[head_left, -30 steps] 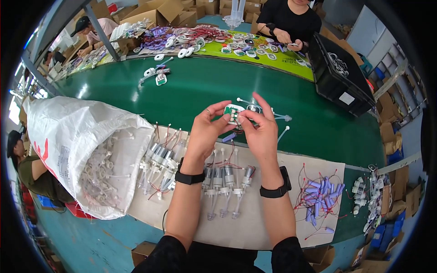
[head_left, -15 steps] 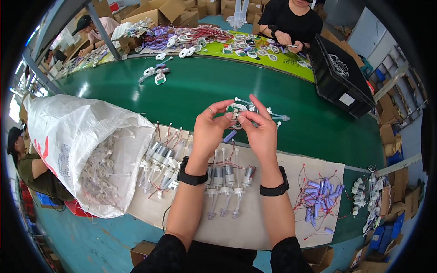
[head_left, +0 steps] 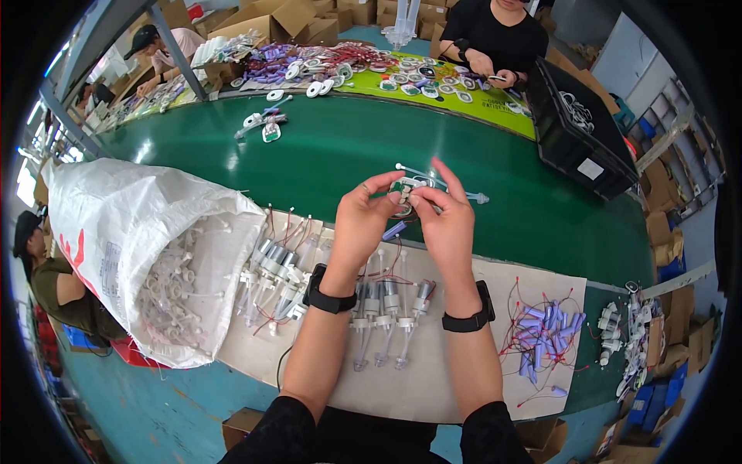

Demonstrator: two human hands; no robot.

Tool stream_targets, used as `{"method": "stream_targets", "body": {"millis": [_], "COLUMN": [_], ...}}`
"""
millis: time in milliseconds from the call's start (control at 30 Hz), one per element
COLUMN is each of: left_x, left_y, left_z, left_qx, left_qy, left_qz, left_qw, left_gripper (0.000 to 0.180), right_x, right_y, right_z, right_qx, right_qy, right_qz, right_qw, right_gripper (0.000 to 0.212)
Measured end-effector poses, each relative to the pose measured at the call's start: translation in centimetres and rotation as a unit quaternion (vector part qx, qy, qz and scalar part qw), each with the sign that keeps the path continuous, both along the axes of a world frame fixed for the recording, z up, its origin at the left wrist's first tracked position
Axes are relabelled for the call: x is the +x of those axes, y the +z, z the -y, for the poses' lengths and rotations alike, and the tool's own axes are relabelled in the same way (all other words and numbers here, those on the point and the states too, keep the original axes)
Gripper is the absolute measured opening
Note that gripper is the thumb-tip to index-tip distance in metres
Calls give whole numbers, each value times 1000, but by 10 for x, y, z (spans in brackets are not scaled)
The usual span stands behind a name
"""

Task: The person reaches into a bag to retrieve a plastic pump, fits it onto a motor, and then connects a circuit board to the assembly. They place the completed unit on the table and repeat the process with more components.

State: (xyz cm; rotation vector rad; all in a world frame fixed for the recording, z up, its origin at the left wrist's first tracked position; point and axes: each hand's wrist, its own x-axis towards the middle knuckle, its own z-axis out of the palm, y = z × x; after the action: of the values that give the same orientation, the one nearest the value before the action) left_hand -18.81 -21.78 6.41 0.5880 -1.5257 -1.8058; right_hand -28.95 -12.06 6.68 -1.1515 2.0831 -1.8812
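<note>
My left hand (head_left: 365, 220) pinches the left edge of a small green circuit board (head_left: 403, 188) with white connectors, which sits in a white plastic cover. The thumb and forefinger of my right hand (head_left: 444, 220) close on the board's right side, its other fingers raised. A purple battery (head_left: 395, 230) with red wires lies just below the board, beside my left hand. Behind my right fingers stretches a clear tube (head_left: 456, 189) with a clear nozzle end. Fingertips hide part of the board. Below, between my forearms, several silver motors (head_left: 389, 298) with white caps and clear tubes lie in a row.
On the left a white woven sack (head_left: 131, 232) spills clear plastic parts. Wired purple batteries (head_left: 547, 329) are piled at right on pale cardboard (head_left: 479, 371). A green belt (head_left: 325, 155) runs across. Beyond it are a black crate (head_left: 576, 147) and a co-worker (head_left: 495, 39).
Both hands have shifted slightly to the right with the circuit board, still pinching it. The raised right fingers have moved a little. The clear tube behind shows more plainly.
</note>
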Motion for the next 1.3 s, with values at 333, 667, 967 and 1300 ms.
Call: {"method": "stream_targets", "body": {"millis": [333, 667, 967, 1300], "left_x": [0, 9, 7, -18], "left_y": [-5, 16, 39, 6], "left_z": [1, 8, 109, 246], "left_qx": [8, -62, -50, -55], "left_qy": [26, 59, 12, 89], "left_qz": [3, 38, 158, 239], "left_qw": [1000, 996, 986, 965], "left_gripper": [33, 33, 37, 45], "right_x": [15, -21, -61, -84], "right_y": [-7, 4, 14, 8], "right_z": [8, -26, -67, -93], "right_qx": [-16, 144, 302, 281], "right_qy": [-32, 138, 67, -21], "right_qz": [-38, -37, -100, -41], "right_qw": [999, 979, 946, 959], "right_gripper": [11, 69, 44, 33]}}
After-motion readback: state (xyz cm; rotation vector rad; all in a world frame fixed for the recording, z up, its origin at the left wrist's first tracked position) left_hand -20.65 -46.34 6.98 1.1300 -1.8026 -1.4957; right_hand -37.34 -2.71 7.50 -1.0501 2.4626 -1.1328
